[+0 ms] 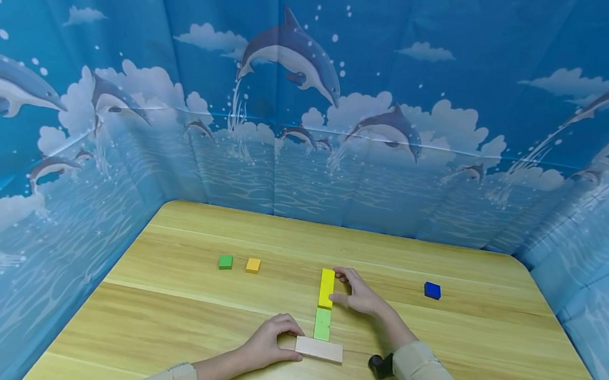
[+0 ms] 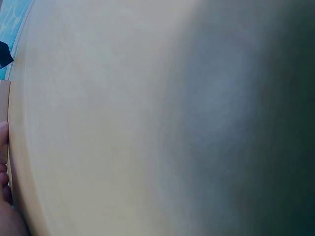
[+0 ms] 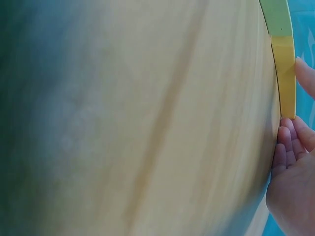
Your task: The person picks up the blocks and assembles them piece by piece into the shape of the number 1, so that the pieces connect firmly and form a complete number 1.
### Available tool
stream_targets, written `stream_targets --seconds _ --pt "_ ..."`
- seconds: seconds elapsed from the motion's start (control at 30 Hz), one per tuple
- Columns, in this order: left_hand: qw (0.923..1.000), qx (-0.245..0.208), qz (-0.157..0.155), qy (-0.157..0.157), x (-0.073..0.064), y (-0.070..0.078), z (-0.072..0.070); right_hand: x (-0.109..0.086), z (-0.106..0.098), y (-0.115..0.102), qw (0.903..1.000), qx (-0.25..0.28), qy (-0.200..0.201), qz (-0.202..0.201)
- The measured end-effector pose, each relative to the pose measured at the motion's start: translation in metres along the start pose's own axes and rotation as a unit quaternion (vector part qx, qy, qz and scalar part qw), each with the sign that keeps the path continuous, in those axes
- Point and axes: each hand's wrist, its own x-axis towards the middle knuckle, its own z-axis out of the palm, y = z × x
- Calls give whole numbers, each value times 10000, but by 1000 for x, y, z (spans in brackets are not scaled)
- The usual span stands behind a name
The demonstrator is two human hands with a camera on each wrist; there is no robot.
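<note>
With twelve o'clock at the table's far side, our right hand (image 1: 359, 294) is curled at the yellow block (image 1: 326, 288), thumb on its right edge and fingers at its far end. Our left hand (image 1: 269, 343), at about seven o'clock from it, pinches the left end of the pale block (image 1: 319, 350). Both look like painted or plain wood: we'd expect them light, stiff, not fragile, perhaps a little slippery on their smooth faces. The long sides or ends should give us the surest hold.

At six o'clock, the light-green block (image 1: 322, 324) meets the yellow one and reaches to the pale block, so a nudge could carry along the row. The orange block (image 1: 252, 266) and green block (image 1: 226, 262) lie toward nine, the blue block (image 1: 432, 291) toward three, leaving sideways room. The table's far edge (image 1: 344, 228) is well apart at twelve, before the dolphin curtain (image 1: 305, 178).
</note>
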Motion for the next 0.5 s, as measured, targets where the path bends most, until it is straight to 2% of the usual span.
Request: stream_targets --seconds 0.2,0.4,0.5 --pt "10000 -53 33 -44 2 21 -10 -1 0 -2 9999 82 -9 102" --pt "10000 -39 24 -15 3 23 -11 -1 0 -2 9999 83 7 126" --pt "10000 -39 21 -24 2 18 -9 -1 0 -2 9998 79 6 155"
